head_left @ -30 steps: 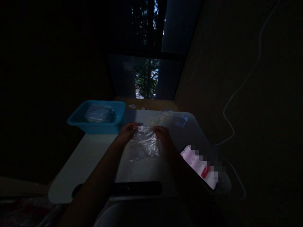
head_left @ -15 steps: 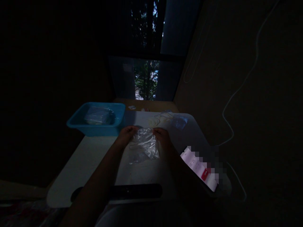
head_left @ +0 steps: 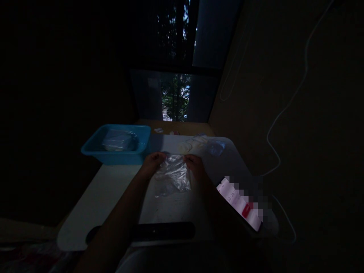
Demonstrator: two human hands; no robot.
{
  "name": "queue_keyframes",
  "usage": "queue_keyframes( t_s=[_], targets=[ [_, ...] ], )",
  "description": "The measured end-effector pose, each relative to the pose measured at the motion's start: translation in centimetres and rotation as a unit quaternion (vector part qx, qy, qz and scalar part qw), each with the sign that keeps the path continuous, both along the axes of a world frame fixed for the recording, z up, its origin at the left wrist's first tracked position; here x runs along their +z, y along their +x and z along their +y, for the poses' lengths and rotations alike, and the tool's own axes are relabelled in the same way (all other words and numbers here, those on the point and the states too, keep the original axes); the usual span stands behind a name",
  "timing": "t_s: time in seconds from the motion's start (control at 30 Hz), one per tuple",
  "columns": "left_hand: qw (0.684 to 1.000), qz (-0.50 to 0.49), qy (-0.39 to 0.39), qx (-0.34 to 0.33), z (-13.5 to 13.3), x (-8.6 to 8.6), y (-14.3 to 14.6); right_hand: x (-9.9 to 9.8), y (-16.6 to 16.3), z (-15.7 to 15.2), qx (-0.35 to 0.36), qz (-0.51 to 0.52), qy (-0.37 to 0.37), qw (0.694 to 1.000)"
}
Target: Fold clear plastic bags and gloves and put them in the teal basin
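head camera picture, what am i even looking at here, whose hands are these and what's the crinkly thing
There is no machine here. A person wears a camera on the head, looking forward and down at their own two bare hands in a dim room. The left hand and right hand hold a clear plastic bag by its far edge over a white table. To the left is a blue tub with something plastic-wrapped inside. At the right lies a lit phone, and pale items lie beyond the hands.

Bare forearms, left hand, right hand
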State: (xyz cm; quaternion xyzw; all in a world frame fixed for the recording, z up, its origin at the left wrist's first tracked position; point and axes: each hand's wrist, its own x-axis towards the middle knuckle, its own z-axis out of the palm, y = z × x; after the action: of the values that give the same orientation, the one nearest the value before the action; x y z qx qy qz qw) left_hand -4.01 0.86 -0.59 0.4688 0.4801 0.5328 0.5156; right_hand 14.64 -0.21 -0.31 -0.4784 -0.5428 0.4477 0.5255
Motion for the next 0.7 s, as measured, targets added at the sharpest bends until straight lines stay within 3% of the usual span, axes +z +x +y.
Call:
queue_keyframes(
  t_s=[0.2, 0.47, 0.7],
  targets=[
    [1.000, -0.009, -0.001, -0.020, -0.18, 0.20, 0.20, -0.32, 0.03, 0.09, 0.002, 0.006, 0.014, 1.000],
    [0.994, 0.071, 0.038, -0.074, -0.58, 0.37, 0.20, -0.27, -0.02, 0.33, -0.001, -0.009, 0.023, 1.000],
    [0.997, 0.067, 0.014, -0.043, -0.47, 0.39, 0.26, -0.46, -0.03, 0.40, 0.004, 0.000, 0.026, 1.000]
  ],
)
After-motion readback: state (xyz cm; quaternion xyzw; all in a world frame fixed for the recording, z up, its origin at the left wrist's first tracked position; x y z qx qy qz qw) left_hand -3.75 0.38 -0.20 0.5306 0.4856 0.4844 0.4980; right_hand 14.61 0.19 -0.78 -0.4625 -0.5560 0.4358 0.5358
